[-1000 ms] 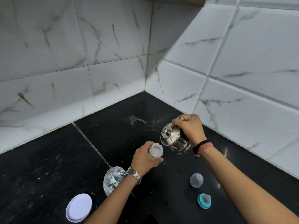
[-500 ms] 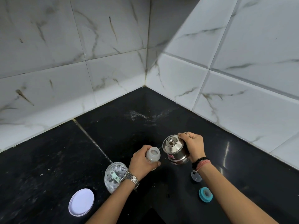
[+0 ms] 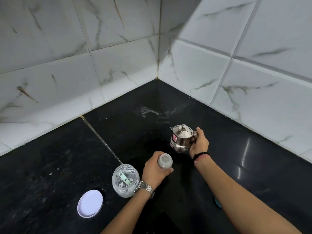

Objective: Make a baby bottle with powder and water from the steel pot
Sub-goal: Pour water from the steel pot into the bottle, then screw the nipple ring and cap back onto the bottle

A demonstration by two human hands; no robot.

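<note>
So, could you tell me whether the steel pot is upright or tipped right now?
Upright. The steel pot stands on the black counter with its lid knob pointing up, and the right hand holds its handle side.

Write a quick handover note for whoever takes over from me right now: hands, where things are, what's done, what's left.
Left hand grips the open baby bottle, upright on the black counter.
Right hand holds the steel pot by its handle, upright beside the bottle, lid on.
Powder jar is open with the scoop inside; its white lid lies left of it.
Done: bottle contents look cloudy.
Left: fit the teal teat ring, partly hidden under the right forearm, then shake.
</note>
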